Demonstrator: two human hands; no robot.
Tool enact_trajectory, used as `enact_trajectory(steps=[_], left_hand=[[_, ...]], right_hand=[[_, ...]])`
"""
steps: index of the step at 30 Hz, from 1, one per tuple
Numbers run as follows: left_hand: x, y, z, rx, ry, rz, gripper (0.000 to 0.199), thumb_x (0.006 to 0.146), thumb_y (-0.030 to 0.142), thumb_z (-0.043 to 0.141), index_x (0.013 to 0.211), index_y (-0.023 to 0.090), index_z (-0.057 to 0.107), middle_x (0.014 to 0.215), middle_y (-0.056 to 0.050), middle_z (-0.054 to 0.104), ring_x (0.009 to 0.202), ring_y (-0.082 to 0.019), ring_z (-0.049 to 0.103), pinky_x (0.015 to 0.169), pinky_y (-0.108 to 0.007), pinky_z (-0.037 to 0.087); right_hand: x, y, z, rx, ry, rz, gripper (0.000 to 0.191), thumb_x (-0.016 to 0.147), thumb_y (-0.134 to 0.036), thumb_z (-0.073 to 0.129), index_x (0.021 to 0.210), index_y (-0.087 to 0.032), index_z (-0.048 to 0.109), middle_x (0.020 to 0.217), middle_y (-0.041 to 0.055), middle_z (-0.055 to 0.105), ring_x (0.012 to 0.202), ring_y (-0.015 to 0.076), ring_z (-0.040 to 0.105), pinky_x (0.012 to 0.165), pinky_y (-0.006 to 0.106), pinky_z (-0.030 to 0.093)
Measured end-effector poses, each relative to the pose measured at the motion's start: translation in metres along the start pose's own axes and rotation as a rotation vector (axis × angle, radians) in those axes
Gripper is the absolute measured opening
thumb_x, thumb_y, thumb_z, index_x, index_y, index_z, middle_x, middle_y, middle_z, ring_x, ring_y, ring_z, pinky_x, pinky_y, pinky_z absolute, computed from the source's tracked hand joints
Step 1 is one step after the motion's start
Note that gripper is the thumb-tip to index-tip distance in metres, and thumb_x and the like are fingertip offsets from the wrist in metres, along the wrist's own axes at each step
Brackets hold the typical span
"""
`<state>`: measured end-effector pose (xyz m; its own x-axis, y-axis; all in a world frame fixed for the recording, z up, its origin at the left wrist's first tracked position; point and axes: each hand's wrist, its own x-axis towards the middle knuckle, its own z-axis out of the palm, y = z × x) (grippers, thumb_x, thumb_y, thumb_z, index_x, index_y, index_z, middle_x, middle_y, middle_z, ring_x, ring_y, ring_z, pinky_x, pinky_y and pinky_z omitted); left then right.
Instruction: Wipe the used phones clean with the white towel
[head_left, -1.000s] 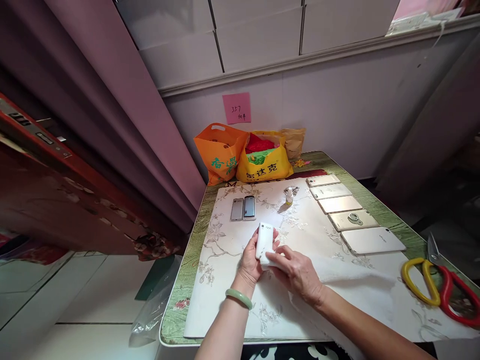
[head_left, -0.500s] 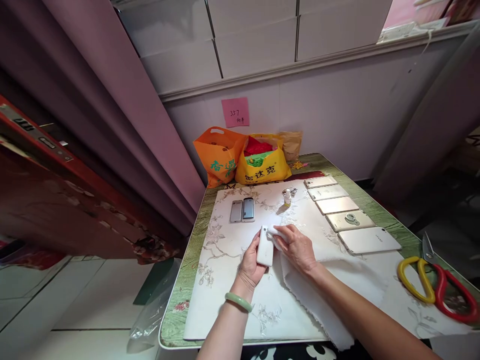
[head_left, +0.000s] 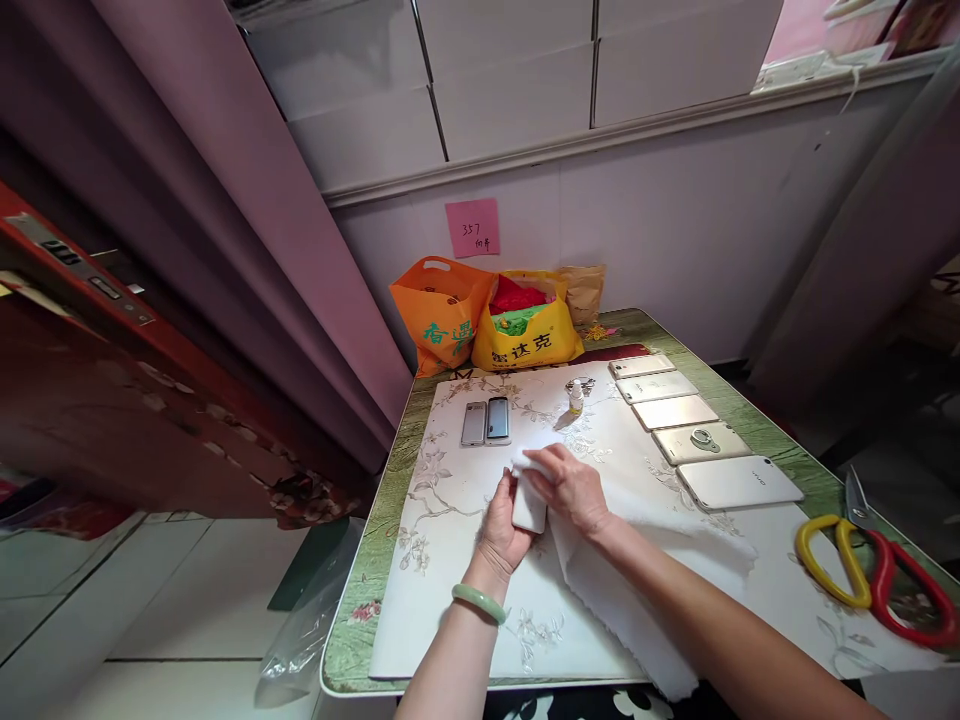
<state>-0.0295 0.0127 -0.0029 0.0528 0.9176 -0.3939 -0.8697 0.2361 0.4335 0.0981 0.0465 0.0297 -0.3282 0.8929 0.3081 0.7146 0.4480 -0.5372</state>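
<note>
A white phone [head_left: 529, 512] lies in my left hand [head_left: 504, 530], whose fingers wrap its left side and lower part. My right hand [head_left: 568, 488] pinches a white cloth [head_left: 626, 590] against the phone's upper part, which is covered from view. The rest of the cloth trails under my right forearm to the table's front edge. Beyond my hands, two small phones [head_left: 485, 421] lie side by side, and a small clear bottle [head_left: 576, 398] stands near some keys.
Several phones [head_left: 675, 411] form a column at the right. Scissors with yellow and red handles [head_left: 862, 565] lie at the right edge. An orange bag [head_left: 442, 310] and a yellow bag [head_left: 529, 340] stand at the back of the table [head_left: 352, 610].
My right hand has moved left and slightly up with the cloth, which now covers the phone's top. The trailing cloth has shifted left. My left hand stays nearly in place.
</note>
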Motion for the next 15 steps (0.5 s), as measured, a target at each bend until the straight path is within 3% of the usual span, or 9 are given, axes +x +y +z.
enact_trajectory(steps=[3, 7, 10, 15], left_hand=[[-0.003, 0.0, 0.003, 0.005, -0.029, 0.008, 0.032, 0.091, 0.031, 0.066, 0.119, 0.016, 0.066, 0.104, -0.009, 0.077, 0.095, -0.021, 0.073, 0.098, -0.038, 0.054], [-0.004, -0.001, 0.004, 0.063, 0.032, -0.007, 0.034, 0.086, 0.028, 0.071, 0.115, 0.012, 0.068, 0.103, -0.012, 0.077, 0.099, -0.026, 0.073, 0.101, -0.041, 0.052], [-0.001, -0.002, 0.001, 0.059, 0.091, 0.022, 0.034, 0.085, 0.03, 0.072, 0.114, 0.014, 0.069, 0.102, -0.01, 0.077, 0.098, -0.024, 0.073, 0.1, -0.039, 0.053], [0.002, -0.001, 0.0, -0.008, 0.106, 0.099, 0.032, 0.085, 0.03, 0.07, 0.114, 0.014, 0.069, 0.105, -0.01, 0.076, 0.096, -0.022, 0.072, 0.099, -0.035, 0.052]], right_hand=[[0.018, 0.014, -0.007, 0.114, 0.087, 0.198, 0.028, 0.093, -0.037, 0.058, 0.117, -0.029, 0.072, 0.106, 0.0039, 0.071, 0.088, 0.0195, 0.067, 0.071, 0.027, 0.048], [0.02, 0.023, -0.008, 0.49, 0.134, 0.446, 0.035, 0.088, -0.048, 0.058, 0.107, -0.025, 0.075, 0.096, 0.0033, 0.076, 0.087, 0.0229, 0.069, 0.077, 0.032, 0.051], [0.013, 0.019, -0.003, 0.638, 0.126, 0.45, 0.04, 0.084, -0.053, 0.059, 0.103, -0.022, 0.075, 0.097, 0.004, 0.077, 0.089, 0.0242, 0.069, 0.081, 0.033, 0.051], [-0.009, 0.003, 0.004, 0.59, 0.058, 0.391, 0.04, 0.087, -0.054, 0.054, 0.099, -0.02, 0.073, 0.088, 0.0052, 0.076, 0.078, 0.0239, 0.068, 0.074, 0.033, 0.051]])
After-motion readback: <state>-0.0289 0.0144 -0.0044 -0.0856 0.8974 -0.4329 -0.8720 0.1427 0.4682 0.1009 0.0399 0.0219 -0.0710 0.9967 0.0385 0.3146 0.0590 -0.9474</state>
